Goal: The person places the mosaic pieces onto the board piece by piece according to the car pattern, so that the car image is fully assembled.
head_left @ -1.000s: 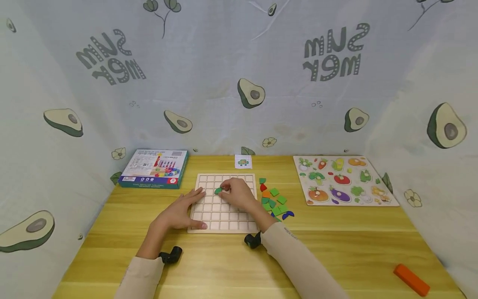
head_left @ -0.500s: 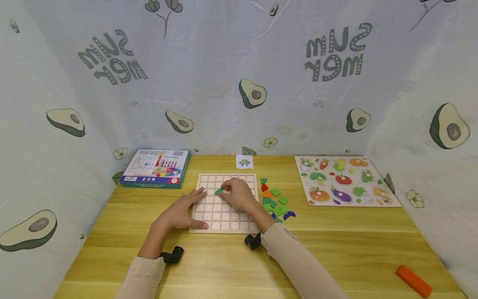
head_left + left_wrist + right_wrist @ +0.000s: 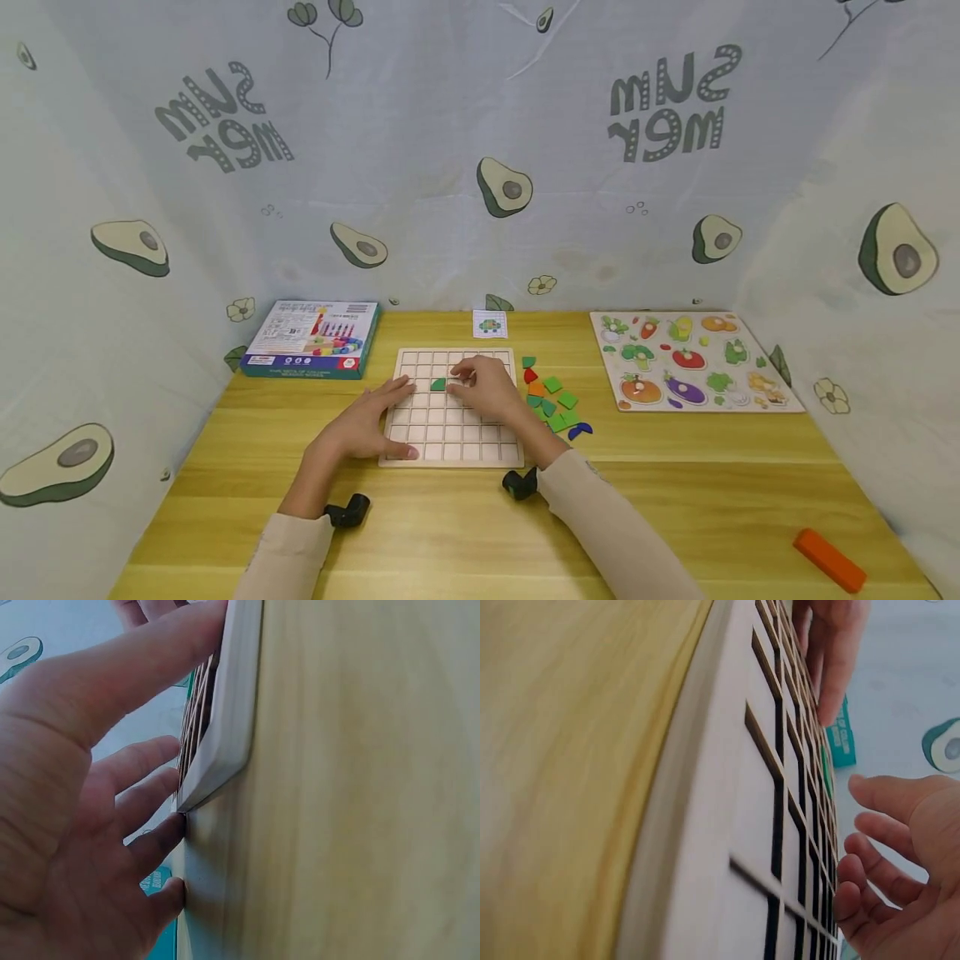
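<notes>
A wooden grid board (image 3: 450, 461) lies on the table with square cells. One green quarter-round tile (image 3: 438, 385) sits in a cell of its upper left part. My left hand (image 3: 362, 425) is spread at the board's left side, thumb on the near edge and fingertips at the left edge. Over the board, just right of the green tile, is my right hand (image 3: 487, 392), its fingers loosely bent and holding nothing. In the right wrist view the right hand's fingers (image 3: 889, 799) are apart from the tile, with a gap between thumb and fingertips.
Several loose tiles (image 3: 552, 385) in green, red, orange and blue lie right of the board. Behind it stands a small picture card (image 3: 490, 324). A boxed set (image 3: 310, 339) is at back left, a vegetable puzzle (image 3: 697, 362) at right, an orange block (image 3: 829, 560) at front right.
My right hand has let go of the green tile and shifted slightly right, so the tile now shows in its cell. My left hand has stayed in place.
</notes>
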Demonstrator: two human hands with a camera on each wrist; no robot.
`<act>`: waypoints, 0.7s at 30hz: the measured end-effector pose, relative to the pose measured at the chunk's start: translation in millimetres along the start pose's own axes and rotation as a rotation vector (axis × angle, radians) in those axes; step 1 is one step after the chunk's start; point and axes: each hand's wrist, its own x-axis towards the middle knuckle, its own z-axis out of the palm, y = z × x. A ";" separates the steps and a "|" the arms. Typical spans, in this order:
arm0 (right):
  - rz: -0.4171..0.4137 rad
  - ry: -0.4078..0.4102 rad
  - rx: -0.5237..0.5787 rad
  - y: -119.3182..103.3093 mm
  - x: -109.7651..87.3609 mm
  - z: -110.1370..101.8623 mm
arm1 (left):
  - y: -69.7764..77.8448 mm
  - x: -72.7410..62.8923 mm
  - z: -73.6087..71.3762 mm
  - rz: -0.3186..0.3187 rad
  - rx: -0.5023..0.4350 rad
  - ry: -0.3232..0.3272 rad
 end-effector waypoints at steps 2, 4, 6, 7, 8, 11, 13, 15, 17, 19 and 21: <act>0.000 0.026 0.007 2.6 -3.3 -5.0 | 0.7 -0.3 -0.4 -0.001 0.009 0.001; 0.007 0.049 0.016 5.9 -7.0 -11.1 | 1.4 -0.7 -0.9 0.005 0.017 0.002; 0.017 0.059 0.023 9.2 -11.4 -18.3 | 1.8 -1.6 -1.6 0.003 0.022 -0.001; 0.020 0.065 0.023 11.4 -13.7 -22.2 | 2.1 -1.7 -1.9 0.003 0.025 -0.002; 0.021 0.069 0.022 13.9 -15.9 -26.3 | 2.7 -1.9 -2.3 0.000 0.025 -0.005; 0.032 0.089 0.021 22.0 -22.9 -38.8 | 3.8 -2.3 -2.8 -0.011 0.026 -0.013; 0.039 0.097 0.014 28.3 -27.8 -47.8 | 4.4 -2.0 -2.8 -0.011 0.025 -0.012; 0.055 0.100 0.001 35.3 -32.8 -57.5 | 4.5 -1.6 -2.6 -0.010 0.024 -0.013; 0.072 0.102 -0.014 42.0 -37.3 -66.9 | 4.2 -1.4 -2.6 -0.008 0.023 -0.011; 0.079 0.103 -0.024 49.4 -41.2 -75.0 | 3.5 -1.2 -2.1 -0.006 0.022 -0.011; 0.088 0.110 -0.028 56.1 -44.5 -81.8 | 2.9 -1.1 -1.8 0.000 0.021 -0.009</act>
